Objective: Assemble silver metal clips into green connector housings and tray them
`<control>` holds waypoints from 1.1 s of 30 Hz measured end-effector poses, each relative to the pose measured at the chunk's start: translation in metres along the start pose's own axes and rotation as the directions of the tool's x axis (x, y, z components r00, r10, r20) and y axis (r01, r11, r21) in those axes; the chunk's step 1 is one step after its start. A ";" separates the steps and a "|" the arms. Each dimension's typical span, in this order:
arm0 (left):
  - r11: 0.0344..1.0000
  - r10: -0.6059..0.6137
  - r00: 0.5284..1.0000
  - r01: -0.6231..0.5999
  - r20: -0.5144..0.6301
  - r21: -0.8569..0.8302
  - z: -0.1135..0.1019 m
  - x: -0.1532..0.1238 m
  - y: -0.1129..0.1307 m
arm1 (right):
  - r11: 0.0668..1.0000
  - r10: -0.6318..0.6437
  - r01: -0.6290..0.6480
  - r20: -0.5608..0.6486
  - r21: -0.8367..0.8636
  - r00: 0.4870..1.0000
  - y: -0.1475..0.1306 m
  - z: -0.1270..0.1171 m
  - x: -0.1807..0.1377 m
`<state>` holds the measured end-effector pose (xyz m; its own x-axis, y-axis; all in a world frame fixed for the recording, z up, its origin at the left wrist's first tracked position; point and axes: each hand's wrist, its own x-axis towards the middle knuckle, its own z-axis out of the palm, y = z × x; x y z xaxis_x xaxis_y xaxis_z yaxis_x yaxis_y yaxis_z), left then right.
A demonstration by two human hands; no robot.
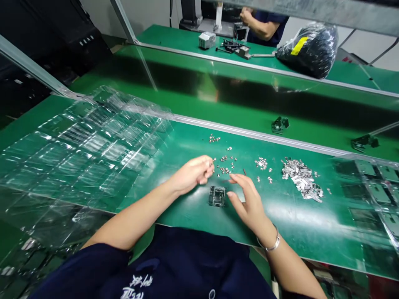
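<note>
My left hand (193,173) is curled, its fingertips pinched by a scatter of tiny silver metal parts (225,164) on the green table. What the pinch holds is too small to name. My right hand (247,200) has its fingers spread and reaches toward those same parts; a silver bracelet sits on its wrist. A small dark square plastic component (217,196) lies on the table between both hands, just left of my right thumb.
A bigger heap of silver parts (301,178) lies to the right. Clear plastic blister trays (84,145) cover the left; more trays (374,187) sit at the right edge. Dark components (279,124) rest on the belt. Another person's arm (260,23) and a black bag (311,50) are beyond.
</note>
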<state>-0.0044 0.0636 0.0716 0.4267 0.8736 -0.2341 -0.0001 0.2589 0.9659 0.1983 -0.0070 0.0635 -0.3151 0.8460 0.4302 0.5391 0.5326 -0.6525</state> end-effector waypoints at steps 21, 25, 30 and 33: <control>0.738 0.207 0.978 -0.144 -0.019 0.659 0.029 -0.054 -0.058 | 0.964 0.243 -0.247 0.046 0.095 0.969 -0.005 -0.002 -0.027; 0.721 0.241 0.968 -0.225 0.068 0.655 0.033 -0.045 -0.069 | 0.975 0.210 -0.215 0.072 0.057 0.975 0.004 0.006 -0.026; 0.690 0.273 0.956 -0.275 0.111 0.669 0.032 -0.051 -0.076 | 0.968 0.201 -0.208 0.063 0.137 0.977 0.002 0.014 -0.029; 0.673 0.246 0.961 -0.261 0.124 0.692 0.031 -0.053 -0.076 | 0.960 0.225 -0.231 0.055 0.158 0.973 0.001 0.013 -0.029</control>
<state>0.0006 -0.0154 0.0139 0.5225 0.8523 0.0260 0.5139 -0.3391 0.7880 0.1976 -0.0304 0.0423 -0.2283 0.9444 0.2368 0.4671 0.3196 -0.8244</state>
